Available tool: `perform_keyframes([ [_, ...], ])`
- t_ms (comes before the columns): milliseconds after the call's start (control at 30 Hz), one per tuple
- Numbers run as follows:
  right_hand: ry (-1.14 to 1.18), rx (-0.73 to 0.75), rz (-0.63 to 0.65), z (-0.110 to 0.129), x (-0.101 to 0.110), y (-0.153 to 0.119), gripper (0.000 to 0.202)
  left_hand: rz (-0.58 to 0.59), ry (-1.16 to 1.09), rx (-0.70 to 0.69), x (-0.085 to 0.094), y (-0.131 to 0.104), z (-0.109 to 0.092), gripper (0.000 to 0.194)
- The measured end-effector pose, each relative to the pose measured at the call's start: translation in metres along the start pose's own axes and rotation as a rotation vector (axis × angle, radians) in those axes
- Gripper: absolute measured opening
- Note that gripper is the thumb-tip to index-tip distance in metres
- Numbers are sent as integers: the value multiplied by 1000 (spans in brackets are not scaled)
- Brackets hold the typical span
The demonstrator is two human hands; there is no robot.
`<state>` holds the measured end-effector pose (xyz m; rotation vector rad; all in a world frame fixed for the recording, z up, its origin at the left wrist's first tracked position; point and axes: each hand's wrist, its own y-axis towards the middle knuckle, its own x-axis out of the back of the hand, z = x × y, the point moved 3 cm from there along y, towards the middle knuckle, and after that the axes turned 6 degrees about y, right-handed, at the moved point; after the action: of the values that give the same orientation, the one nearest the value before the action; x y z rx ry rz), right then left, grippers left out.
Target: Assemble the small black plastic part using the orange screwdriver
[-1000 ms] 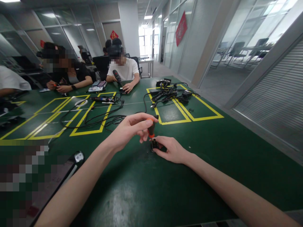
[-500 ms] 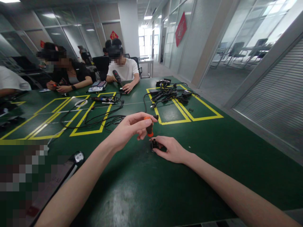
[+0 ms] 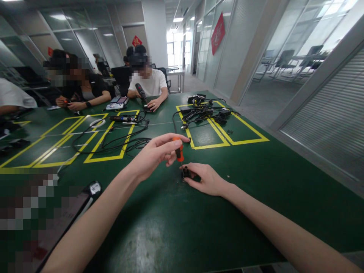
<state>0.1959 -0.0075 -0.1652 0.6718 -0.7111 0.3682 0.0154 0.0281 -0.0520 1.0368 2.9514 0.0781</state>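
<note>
Pinching an orange-and-black screwdriver (image 3: pixel 180 154) by its handle, the left hand (image 3: pixel 159 151) sat right around the middle of the frame, thumb on the near side and the index finger stuck out past the top toward the right. The screwdriver leaned a little, handle toward the upper left, and its thin shaft ran down to a small black part (image 3: pixel 186 173) just below center. Couldn't tell if the tip was actually seated in anything, way too small. The right hand (image 3: pixel 206 180) came in from the lower right and had that part gripped between thumb and fingers, down low against the green table (image 3: pixel 256 212). A tiny speck lay on the tabletop just left of the part, too small to make out.

Rest of the scene: a messy pile of black cables (image 3: pixel 200 113) over the yellow tape (image 3: pixel 247 143) right of center in the upper half, plus a dark corded tool (image 3: pixel 122 119) left of center, with loops of cord around it. Lower left had a dark-edged object (image 3: pixel 95 188) with a white label, partly pixelated. Up top, a co-worker in a white shirt (image 3: pixel 155 84) held a drill-like tool (image 3: pixel 140 91), and another in a black top (image 3: pixel 99 88) sat further left.
</note>
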Motion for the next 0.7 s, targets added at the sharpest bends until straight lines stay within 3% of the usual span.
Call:
perform_keyframes([
  [233,-2,-6,0,1,0,0,26,66,-127,4,1,7,4,38],
  [500,-1,5,0,0,0,1,27,16,-125,25,-3,2,1,42],
  [700,0,3,-4,0,0,1,25,85,-180,15,-3,4,0,38],
])
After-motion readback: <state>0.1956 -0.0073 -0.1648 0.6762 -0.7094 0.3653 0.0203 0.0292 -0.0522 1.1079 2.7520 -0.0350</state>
